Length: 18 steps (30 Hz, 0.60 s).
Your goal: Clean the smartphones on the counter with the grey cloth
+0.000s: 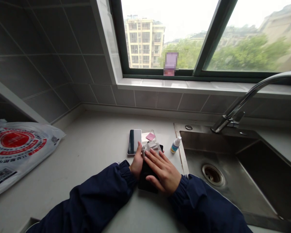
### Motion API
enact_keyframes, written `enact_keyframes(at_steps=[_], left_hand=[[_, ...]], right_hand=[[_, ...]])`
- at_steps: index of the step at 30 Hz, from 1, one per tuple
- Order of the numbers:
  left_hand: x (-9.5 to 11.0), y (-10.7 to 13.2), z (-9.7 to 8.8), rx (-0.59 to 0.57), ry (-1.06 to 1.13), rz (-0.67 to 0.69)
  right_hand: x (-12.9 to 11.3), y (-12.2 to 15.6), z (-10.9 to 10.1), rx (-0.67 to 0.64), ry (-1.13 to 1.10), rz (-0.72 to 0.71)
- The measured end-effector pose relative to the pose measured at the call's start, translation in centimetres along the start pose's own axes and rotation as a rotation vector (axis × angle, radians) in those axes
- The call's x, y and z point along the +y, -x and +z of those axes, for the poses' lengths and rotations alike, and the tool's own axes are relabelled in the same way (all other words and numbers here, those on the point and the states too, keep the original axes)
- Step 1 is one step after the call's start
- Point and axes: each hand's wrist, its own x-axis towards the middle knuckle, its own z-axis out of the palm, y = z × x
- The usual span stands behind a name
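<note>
A black flat device (145,181) lies on the grey counter (92,155) in front of me. My left hand (136,162) grips its left edge, thumb up along the side. My right hand (161,170) lies flat on top of it, fingers stretched out and pressing a small grey cloth (150,147) at its far end. A phone with a dark screen (134,141) lies face up just beyond my left hand. A clear packet with a pink piece (149,136) sits behind the cloth. A small white spray bottle with a blue label (176,145) stands right of the cloth.
A steel sink (228,161) with a drain and a curved tap (247,97) fills the right side. A white plastic bag with red print (16,149) lies at the left. Grey tiled walls and a window sill close off the back.
</note>
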Motion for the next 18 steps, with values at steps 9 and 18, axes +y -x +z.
enact_keyframes(at_steps=[9, 18], left_hand=[[0.0, 0.0, -0.5, -0.16, -0.027, -0.01], [-0.2, -0.1, -0.8, -0.185, -0.06, -0.021]], right_hand=[[0.4, 0.1, 0.3, 0.038, 0.174, 0.207], [0.5, 0.2, 0.3, 0.051, 0.159, 0.209]])
